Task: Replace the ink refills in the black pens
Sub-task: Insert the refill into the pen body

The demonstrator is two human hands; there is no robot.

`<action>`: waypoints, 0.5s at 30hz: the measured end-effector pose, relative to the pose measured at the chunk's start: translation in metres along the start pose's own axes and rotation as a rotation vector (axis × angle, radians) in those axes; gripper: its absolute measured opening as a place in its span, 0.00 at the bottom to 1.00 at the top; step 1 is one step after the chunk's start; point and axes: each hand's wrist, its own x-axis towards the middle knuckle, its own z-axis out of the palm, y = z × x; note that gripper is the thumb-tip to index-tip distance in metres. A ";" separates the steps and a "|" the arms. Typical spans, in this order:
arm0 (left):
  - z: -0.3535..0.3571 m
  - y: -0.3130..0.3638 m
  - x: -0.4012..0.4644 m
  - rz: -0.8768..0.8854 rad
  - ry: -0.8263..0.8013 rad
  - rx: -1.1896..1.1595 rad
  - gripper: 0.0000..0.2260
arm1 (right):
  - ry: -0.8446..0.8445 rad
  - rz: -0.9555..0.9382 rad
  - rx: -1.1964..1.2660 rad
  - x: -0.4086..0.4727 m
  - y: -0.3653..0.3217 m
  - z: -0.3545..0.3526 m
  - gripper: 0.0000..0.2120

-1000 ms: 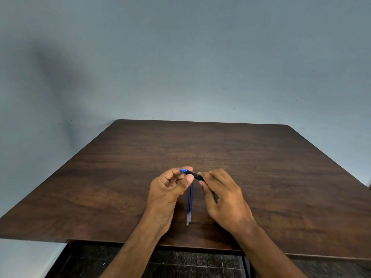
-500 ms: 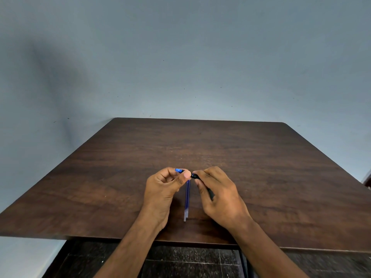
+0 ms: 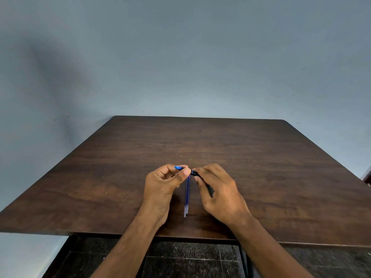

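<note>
both forearms reaching forward, wrists low. left hand (image 3: 162,189) curled, thumb and forefinger pinched together at the tip. right hand (image 3: 220,193) curled palm-down, fingers (image 3: 202,173) closed in a grip, fingertips nearly meeting the left thumb.

No text, label, brand, number or sign can be read anywhere, neither on the pen (image 3: 202,182) nor on the table (image 3: 261,167).

A dark brown wood-grain table with rounded far corners (image 3: 200,141) stands against a plain, matte blue-grey wall (image 3: 180,57), shadowed at the left. Below its near edge lies a dark speckled tile floor (image 3: 180,263).
</note>
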 end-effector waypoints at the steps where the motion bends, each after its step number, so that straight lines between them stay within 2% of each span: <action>1: 0.000 -0.001 0.000 -0.009 0.015 0.009 0.13 | -0.002 -0.003 -0.001 0.000 0.000 0.000 0.10; 5: 0.001 -0.001 0.001 -0.024 -0.021 -0.009 0.13 | 0.002 -0.004 -0.003 0.000 0.001 0.000 0.09; 8: -0.002 -0.002 -0.001 0.018 -0.148 -0.055 0.18 | 0.013 0.009 0.013 0.000 0.002 0.000 0.10; 10: -0.003 -0.002 -0.001 0.059 -0.209 -0.047 0.17 | 0.012 0.020 0.013 0.000 0.002 -0.001 0.11; 15: -0.002 -0.003 0.000 0.060 -0.105 -0.065 0.11 | 0.000 0.007 0.011 0.000 0.000 0.000 0.10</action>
